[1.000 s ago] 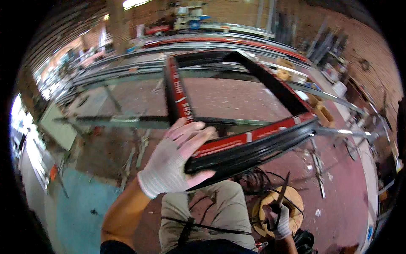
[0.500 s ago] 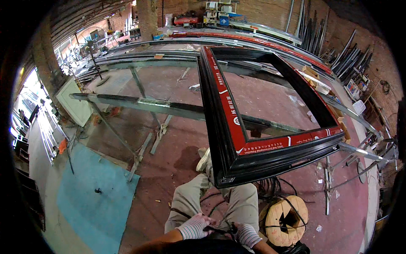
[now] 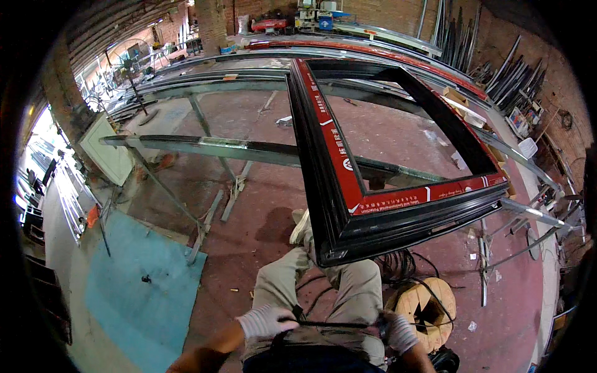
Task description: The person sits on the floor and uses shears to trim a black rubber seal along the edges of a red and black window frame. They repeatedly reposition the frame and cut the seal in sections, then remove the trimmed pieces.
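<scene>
A thin black strip (image 3: 339,324) is stretched nearly level between my hands, over my lap. My left hand (image 3: 266,321), in a striped light glove with bare fingertips, is closed around its left end. At the other end my right hand (image 3: 398,332), also gloved, closes on the strip; its fingers are partly dark and hard to make out. Beyond my knees lies a large black rectangular window or door frame (image 3: 329,233), with red protective film on its upper face. Neither hand touches this frame. It rests on long metal rails (image 3: 249,149).
A wooden cable spool (image 3: 404,304) stands by my right leg, with black cord (image 3: 398,264) coiled near it. A blue-green sheet (image 3: 143,298) covers floor to the left. Metal profiles (image 3: 205,78) lie behind the rails, and more lean on the right wall. A white panel (image 3: 106,149) stands left.
My hands were close together at my lap and have moved apart, drawing the black strip out between them. The view has shifted slightly; the large frame stays on the rails.
</scene>
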Action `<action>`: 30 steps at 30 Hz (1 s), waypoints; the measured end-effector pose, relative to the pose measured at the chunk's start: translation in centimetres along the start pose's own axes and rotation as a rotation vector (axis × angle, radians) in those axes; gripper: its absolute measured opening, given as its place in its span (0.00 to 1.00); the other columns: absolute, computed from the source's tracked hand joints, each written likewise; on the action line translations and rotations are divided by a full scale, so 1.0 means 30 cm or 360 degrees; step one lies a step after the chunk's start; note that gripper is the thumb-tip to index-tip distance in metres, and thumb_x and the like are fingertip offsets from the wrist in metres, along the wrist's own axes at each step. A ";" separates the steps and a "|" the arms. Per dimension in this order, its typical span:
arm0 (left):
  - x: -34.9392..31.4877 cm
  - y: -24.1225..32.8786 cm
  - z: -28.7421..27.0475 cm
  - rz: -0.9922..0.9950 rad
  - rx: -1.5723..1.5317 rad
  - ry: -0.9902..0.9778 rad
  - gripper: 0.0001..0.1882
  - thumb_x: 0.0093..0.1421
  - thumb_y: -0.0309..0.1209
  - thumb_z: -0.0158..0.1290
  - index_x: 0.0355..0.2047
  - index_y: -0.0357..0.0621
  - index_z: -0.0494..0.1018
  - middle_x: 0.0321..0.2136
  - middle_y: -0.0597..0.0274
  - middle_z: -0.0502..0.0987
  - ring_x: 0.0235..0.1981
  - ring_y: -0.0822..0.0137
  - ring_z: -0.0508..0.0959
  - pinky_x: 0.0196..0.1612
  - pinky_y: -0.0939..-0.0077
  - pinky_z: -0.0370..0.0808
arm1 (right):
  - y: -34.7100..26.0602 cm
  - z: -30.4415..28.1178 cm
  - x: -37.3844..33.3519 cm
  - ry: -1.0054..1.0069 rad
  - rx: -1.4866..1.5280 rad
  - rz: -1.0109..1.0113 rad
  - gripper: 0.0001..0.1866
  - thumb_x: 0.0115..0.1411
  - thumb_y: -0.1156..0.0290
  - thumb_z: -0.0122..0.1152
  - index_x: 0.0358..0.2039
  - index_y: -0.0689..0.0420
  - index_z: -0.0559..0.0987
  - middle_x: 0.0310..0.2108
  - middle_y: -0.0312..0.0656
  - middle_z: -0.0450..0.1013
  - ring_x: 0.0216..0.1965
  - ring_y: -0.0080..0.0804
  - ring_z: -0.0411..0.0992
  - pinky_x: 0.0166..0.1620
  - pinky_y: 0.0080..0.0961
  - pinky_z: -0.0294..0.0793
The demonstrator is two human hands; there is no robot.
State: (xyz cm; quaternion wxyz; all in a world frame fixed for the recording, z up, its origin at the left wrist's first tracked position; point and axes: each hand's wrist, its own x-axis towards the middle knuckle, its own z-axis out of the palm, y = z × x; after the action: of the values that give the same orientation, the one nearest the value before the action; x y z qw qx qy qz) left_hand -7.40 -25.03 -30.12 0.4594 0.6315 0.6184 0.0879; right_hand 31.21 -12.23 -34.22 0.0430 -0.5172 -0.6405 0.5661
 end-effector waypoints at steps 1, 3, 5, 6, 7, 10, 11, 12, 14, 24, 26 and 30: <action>-0.036 -0.016 -0.050 -0.0017 -0.0011 0.0090 0.26 0.63 0.57 0.53 0.46 0.49 0.81 0.38 0.51 0.83 0.42 0.48 0.82 0.46 0.60 0.78 | 0.071 -0.051 -0.003 0.0154 0.0819 0.0066 0.20 0.55 0.62 0.76 0.40 0.62 0.78 0.32 0.41 0.80 0.33 0.30 0.76 0.38 0.27 0.75; -0.125 -0.063 -0.121 -0.0152 0.0193 0.0204 0.25 0.63 0.56 0.54 0.46 0.49 0.81 0.37 0.53 0.84 0.39 0.49 0.83 0.44 0.61 0.78 | -0.029 -0.190 -0.058 0.0238 0.0693 0.0234 0.17 0.52 0.70 0.78 0.34 0.60 0.76 0.26 0.36 0.76 0.24 0.27 0.71 0.28 0.27 0.72; -0.177 -0.054 -0.219 -0.0355 0.0164 0.0143 0.25 0.63 0.56 0.54 0.46 0.50 0.81 0.37 0.52 0.84 0.40 0.51 0.83 0.44 0.61 0.78 | 0.079 -0.310 -0.057 0.0369 0.0171 0.0332 0.22 0.47 0.70 0.81 0.38 0.62 0.77 0.29 0.37 0.77 0.30 0.21 0.71 0.33 0.26 0.74; -0.210 -0.055 -0.243 -0.0457 0.0153 0.0107 0.25 0.63 0.56 0.54 0.46 0.50 0.81 0.37 0.52 0.84 0.40 0.51 0.83 0.44 0.62 0.78 | 0.175 -0.349 -0.031 0.0473 -0.0317 0.0306 0.21 0.46 0.72 0.81 0.36 0.62 0.78 0.27 0.36 0.76 0.28 0.23 0.71 0.31 0.28 0.73; -0.234 -0.119 -0.234 -0.0221 0.0199 0.0339 0.25 0.63 0.56 0.53 0.45 0.50 0.81 0.36 0.53 0.84 0.38 0.54 0.83 0.43 0.62 0.78 | 0.270 -0.383 -0.030 0.0479 0.0209 0.0227 0.19 0.49 0.68 0.79 0.36 0.61 0.78 0.28 0.37 0.78 0.28 0.25 0.73 0.32 0.28 0.74; -0.285 -0.047 -0.339 -0.0362 0.0077 0.0363 0.19 0.65 0.48 0.54 0.41 0.46 0.80 0.33 0.51 0.83 0.36 0.51 0.82 0.42 0.62 0.77 | 0.231 -0.432 -0.057 0.0633 -0.0296 0.0281 0.19 0.51 0.68 0.76 0.40 0.61 0.79 0.32 0.38 0.79 0.31 0.28 0.74 0.35 0.28 0.75; -0.279 -0.078 -0.360 -0.0282 0.0118 0.0417 0.18 0.64 0.48 0.55 0.41 0.46 0.80 0.32 0.53 0.83 0.35 0.53 0.82 0.42 0.63 0.77 | 0.340 -0.461 -0.069 0.0721 -0.0149 0.0249 0.21 0.48 0.69 0.77 0.40 0.62 0.79 0.32 0.37 0.78 0.31 0.28 0.73 0.34 0.28 0.75; -0.312 -0.027 -0.379 -0.0452 0.0145 0.0381 0.18 0.64 0.47 0.56 0.43 0.47 0.80 0.31 0.54 0.82 0.34 0.55 0.82 0.41 0.63 0.77 | 0.495 -0.491 -0.033 0.0735 0.0020 0.0154 0.23 0.46 0.70 0.78 0.40 0.62 0.78 0.31 0.36 0.77 0.30 0.28 0.72 0.33 0.29 0.74; -0.330 -0.074 -0.422 -0.0525 0.0163 0.0338 0.19 0.64 0.47 0.55 0.45 0.46 0.79 0.34 0.53 0.82 0.36 0.55 0.81 0.43 0.63 0.77 | 0.354 -0.472 -0.090 0.0772 0.0107 -0.0004 0.22 0.43 0.73 0.78 0.39 0.62 0.79 0.29 0.35 0.76 0.28 0.26 0.70 0.30 0.29 0.73; -0.322 0.013 -0.590 -0.0663 0.0426 0.0609 0.18 0.62 0.42 0.57 0.45 0.43 0.80 0.40 0.53 0.83 0.44 0.58 0.81 0.49 0.64 0.75 | 0.745 -0.717 -0.238 0.1327 0.0154 0.0095 0.07 0.65 0.69 0.57 0.30 0.56 0.73 0.23 0.31 0.64 0.24 0.26 0.60 0.28 0.29 0.66; -0.405 -0.209 -0.574 -0.0741 0.0253 0.0790 0.16 0.60 0.38 0.61 0.43 0.41 0.81 0.38 0.51 0.83 0.43 0.60 0.82 0.47 0.67 0.76 | 0.958 -0.934 -0.200 0.1298 -0.0767 0.0139 0.08 0.65 0.68 0.54 0.40 0.57 0.78 0.32 0.37 0.77 0.32 0.34 0.74 0.36 0.30 0.72; -0.497 -0.256 -0.606 -0.0500 0.0183 0.1019 0.13 0.63 0.36 0.57 0.37 0.35 0.78 0.30 0.62 0.79 0.34 0.70 0.77 0.40 0.73 0.74 | 0.687 -0.911 -0.259 0.1646 0.0143 -0.0082 0.06 0.58 0.73 0.64 0.32 0.57 0.74 0.25 0.32 0.70 0.24 0.27 0.68 0.27 0.27 0.68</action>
State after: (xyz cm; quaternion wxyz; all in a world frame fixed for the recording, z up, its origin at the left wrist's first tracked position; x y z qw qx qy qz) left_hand -28.41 -30.75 -18.37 0.2140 0.4940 0.8244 0.1746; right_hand 64.95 -2.78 -36.24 0.3900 -0.7110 -0.5231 0.2622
